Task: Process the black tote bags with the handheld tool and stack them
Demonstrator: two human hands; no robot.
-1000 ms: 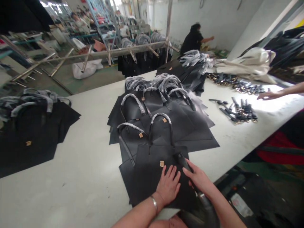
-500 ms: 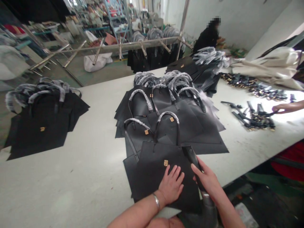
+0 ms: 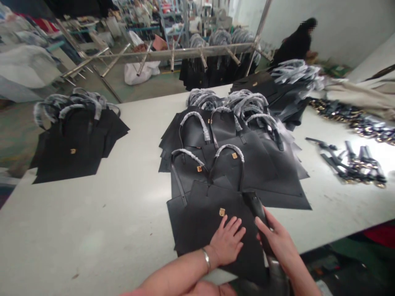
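Note:
My left hand lies with its fingers spread on a black bag panel, just below a small gold clasp. At the panel's right side my right hand is closed around a black tool, whose flat end rests over the panel's upper right corner. The tool's lower part runs down toward my body, and what it is exactly I cannot make out. Directly behind the panel lie overlapping black bag panels with wrapped handles and gold clasps.
Another stack of black panels lies at the left of the white table. Black straps with gold metal parts are at the right. A metal rack stands behind the table, and a person in black is at the back right.
The view has turned a little left, so the scene appears farther right. The other person's hand at the right edge is gone from view. My hands keep nearly the same places on the panel and tool.

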